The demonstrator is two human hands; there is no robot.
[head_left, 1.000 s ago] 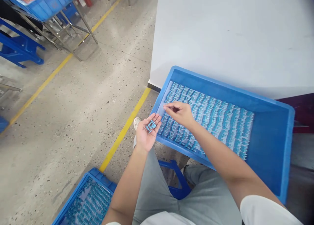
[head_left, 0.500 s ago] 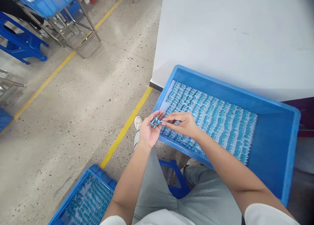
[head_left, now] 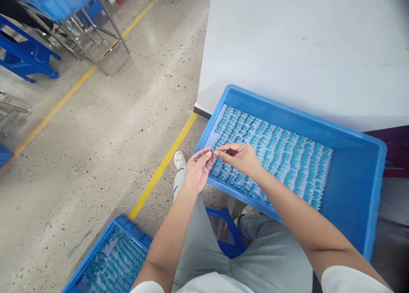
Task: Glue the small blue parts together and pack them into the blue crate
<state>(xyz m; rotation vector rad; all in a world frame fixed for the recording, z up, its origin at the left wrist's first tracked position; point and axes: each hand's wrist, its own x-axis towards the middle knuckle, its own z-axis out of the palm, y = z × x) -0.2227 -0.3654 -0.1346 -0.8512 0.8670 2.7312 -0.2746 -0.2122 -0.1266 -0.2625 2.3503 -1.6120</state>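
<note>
**Both hands meet over the near-left corner of the big crate**

The big blue crate (head_left: pixel 351 186) is the landmark here. It lies tilted across the person's lap, and its far rim runs along the edge of the white surface (head_left: pixel 303 41). Tight rows of light-blue parts (head_left: pixel 281 156) cover most of the crate's floor. A bare strip of blue floor is left at its right end.

The left hand (head_left: pixel 196 173) sits just outside the crate's near-left corner, over the rim, with its thumb and forefinger closed together. The right hand (head_left: pixel 241 159) is just inside that same corner, above the rows, its forearm crossing the crate's near wall. Its fingers (head_left: pixel 223 150) are pinched too, pointing toward the left hand. The two sets of fingertips come together on a small part (head_left: pixel 213 151), held right above the crate's left rim. It is too tiny to make out its shape. The other fingers of both hands are loosely curled.

Below the crate's left corner a pale shoe (head_left: pixel 179 159) rests on the concrete floor, beside a yellow floor line (head_left: pixel 159 178). A blue stool (head_left: pixel 230 237) shows under the crate's near wall, between the grey trouser legs. Well down and left of the crate, on the floor, stands a second blue crate (head_left: pixel 128 229) that is also lined with blue parts. Far to the upper left of the crate is a metal rack (head_left: pixel 96 33).
</note>
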